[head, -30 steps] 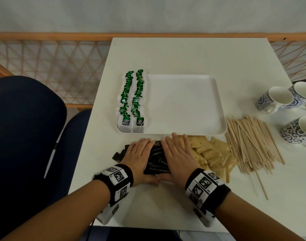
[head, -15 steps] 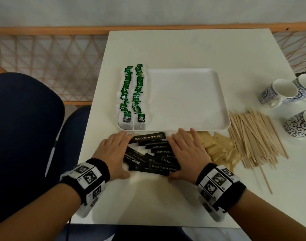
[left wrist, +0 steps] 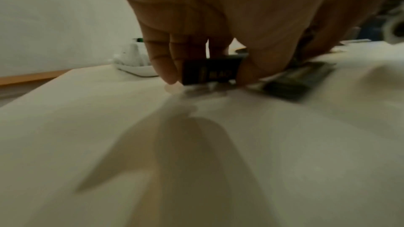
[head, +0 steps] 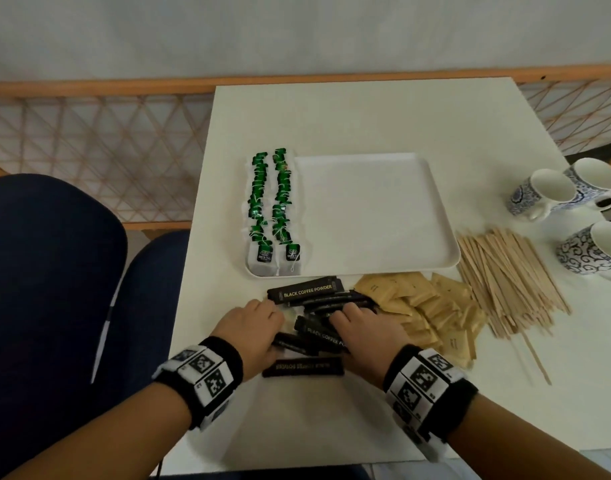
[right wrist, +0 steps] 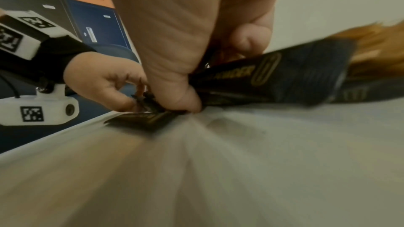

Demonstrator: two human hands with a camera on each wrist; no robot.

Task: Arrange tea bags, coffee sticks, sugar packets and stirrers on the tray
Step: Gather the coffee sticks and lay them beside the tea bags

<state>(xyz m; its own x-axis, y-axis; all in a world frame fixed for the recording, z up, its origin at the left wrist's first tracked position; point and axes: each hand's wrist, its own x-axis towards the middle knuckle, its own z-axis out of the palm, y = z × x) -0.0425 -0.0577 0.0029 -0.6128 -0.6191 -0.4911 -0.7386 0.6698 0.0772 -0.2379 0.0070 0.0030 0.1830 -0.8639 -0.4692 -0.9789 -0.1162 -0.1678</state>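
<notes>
A white tray (head: 373, 216) lies mid-table with two rows of green tea bags (head: 271, 209) along its left side. In front of it is a loose pile of black coffee sticks (head: 318, 308). My left hand (head: 254, 327) pinches the left ends of several sticks (left wrist: 211, 72), fingers curled. My right hand (head: 363, 329) grips the right side of the same bunch (right wrist: 273, 77), thumb and fingers closed round it. One coffee stick (head: 302, 367) lies apart, nearest me. Tan sugar packets (head: 425, 306) sit right of the sticks, wooden stirrers (head: 505, 278) further right.
Three patterned mugs (head: 553, 195) stand at the table's right edge. A blue chair (head: 51, 278) is at my left. A wooden lattice railing (head: 96, 147) runs behind the table. The tray's right two thirds hold nothing.
Both hands went from lying flat beside the coffee sticks to curling round them and drawing them together. One stick now lies alone near me.
</notes>
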